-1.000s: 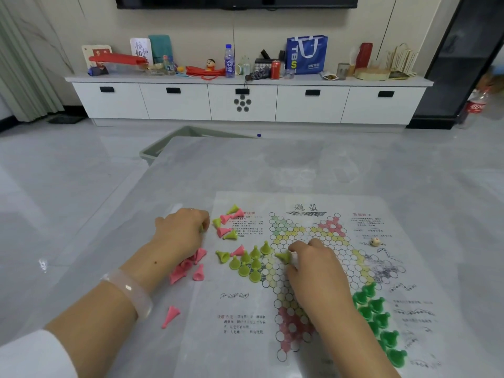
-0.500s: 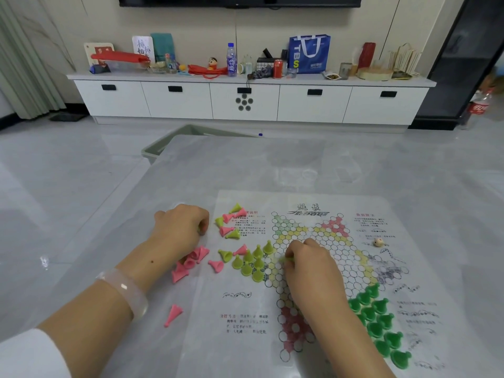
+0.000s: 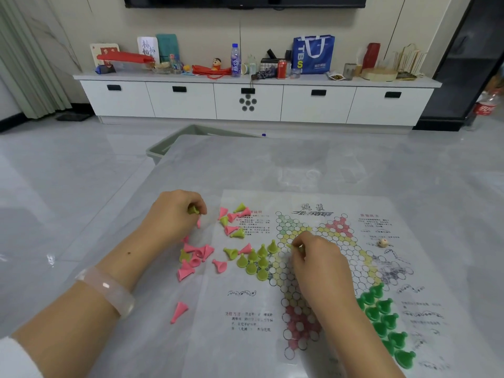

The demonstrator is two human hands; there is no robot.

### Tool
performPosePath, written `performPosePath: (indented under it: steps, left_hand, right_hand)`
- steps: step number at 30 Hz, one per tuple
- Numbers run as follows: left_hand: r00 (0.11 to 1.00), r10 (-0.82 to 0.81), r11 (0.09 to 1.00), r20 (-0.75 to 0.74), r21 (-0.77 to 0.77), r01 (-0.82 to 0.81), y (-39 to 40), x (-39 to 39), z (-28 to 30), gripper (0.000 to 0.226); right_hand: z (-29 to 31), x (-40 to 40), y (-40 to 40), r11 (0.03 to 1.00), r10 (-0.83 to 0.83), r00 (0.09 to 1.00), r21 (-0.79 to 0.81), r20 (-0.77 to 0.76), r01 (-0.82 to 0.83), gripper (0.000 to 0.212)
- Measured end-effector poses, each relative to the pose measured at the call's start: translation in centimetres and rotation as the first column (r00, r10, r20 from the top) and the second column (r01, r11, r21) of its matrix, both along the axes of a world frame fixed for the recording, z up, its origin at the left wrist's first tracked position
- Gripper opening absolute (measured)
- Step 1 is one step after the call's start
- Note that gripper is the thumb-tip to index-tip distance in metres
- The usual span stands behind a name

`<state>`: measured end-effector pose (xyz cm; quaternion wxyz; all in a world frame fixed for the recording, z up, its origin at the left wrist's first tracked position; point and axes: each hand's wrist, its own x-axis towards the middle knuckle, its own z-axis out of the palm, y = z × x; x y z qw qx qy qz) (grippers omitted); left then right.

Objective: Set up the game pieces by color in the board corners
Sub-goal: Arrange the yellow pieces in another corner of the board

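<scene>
Yellow-green plastic cone pieces (image 3: 253,261) stand grouped on the paper board's (image 3: 308,268) left corner, where the right hand (image 3: 316,257) pinches another to seat it, while the left hand (image 3: 174,214) grips one ready beside scattered pink cones (image 3: 196,255).

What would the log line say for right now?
left hand: holds yellow-green piece | right hand: setting yellow-green piece on board | dark green pieces: placed | pink pieces: loose

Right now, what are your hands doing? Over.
Left hand pinching yellow-green piece. Right hand setting another on board. Pink pieces still loose. Nothing blocking.
</scene>
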<state>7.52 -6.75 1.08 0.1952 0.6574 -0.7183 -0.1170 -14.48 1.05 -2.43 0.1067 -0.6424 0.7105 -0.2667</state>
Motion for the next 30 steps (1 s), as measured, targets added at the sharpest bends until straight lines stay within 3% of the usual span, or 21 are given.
performPosePath:
  steps: [2,3,4,5,6,8,11,14,26,30]
  left_hand:
    - [0.959,0.095,0.994,-0.266,-0.02,-0.105,1.2,0.1,0.5,0.021]
    - [0.868,0.146,0.988,-0.475,0.019,-0.157,2.1,0.0,0.7,0.02]
    - [0.692,0.195,0.979,-0.695,0.091,-0.184,3.0,-0.1,0.9,0.02]
    - [0.456,0.25,0.966,-0.854,0.19,-0.175,4.0,-0.4,0.9,0.019]
    - [0.218,0.308,0.949,-0.926,0.283,-0.136,5.0,-0.6,0.8,0.018]
    - [-0.126,0.422,0.9,-0.898,0.431,-0.059,6.3,-0.8,0.0,0.017]
    - [-0.39,0.517,0.837,-0.762,0.546,0.043,7.0,-0.8,-0.8,0.017]
    - [-0.456,0.536,0.824,-0.71,0.558,0.1,7.0,-0.8,-1.0,0.018]
    - [-0.374,0.503,0.864,-0.779,0.434,0.256,7.3,-0.9,-0.1,0.029]
    - [-0.342,0.483,0.875,-0.806,0.433,0.215,7.2,-0.9,0.0,0.029]
  right_hand:
    - [0.3,0.0,0.0,1.0,-0.014,0.998,-0.021,0.059,0.015,0.018]
    - [0.4,0.1,-0.1,0.999,-0.023,0.996,-0.025,0.088,0.025,0.017]
    - [0.4,0.1,-0.1,0.999,-0.03,0.993,-0.028,0.114,0.033,0.016]
    - [0.5,0.1,-0.1,0.999,-0.033,0.99,-0.033,0.136,0.038,0.014]
    - [0.5,0.1,-0.1,0.999,-0.031,0.988,-0.038,0.153,0.037,0.014]
    - [0.4,0.2,0.0,0.999,-0.016,0.986,-0.036,0.168,0.022,0.012]
    - [0.0,0.1,0.0,1.0,0.005,0.989,-0.018,0.15,-0.003,0.009]
    - [-0.4,0.0,-0.2,1.0,0.006,0.992,-0.004,0.13,-0.005,0.008]
    - [-1.2,0.7,-0.6,0.997,0.069,0.988,-0.038,0.135,-0.064,0.005]
    - [-1.8,0.9,-0.6,0.996,0.078,0.995,-0.046,0.067,-0.075,0.008]
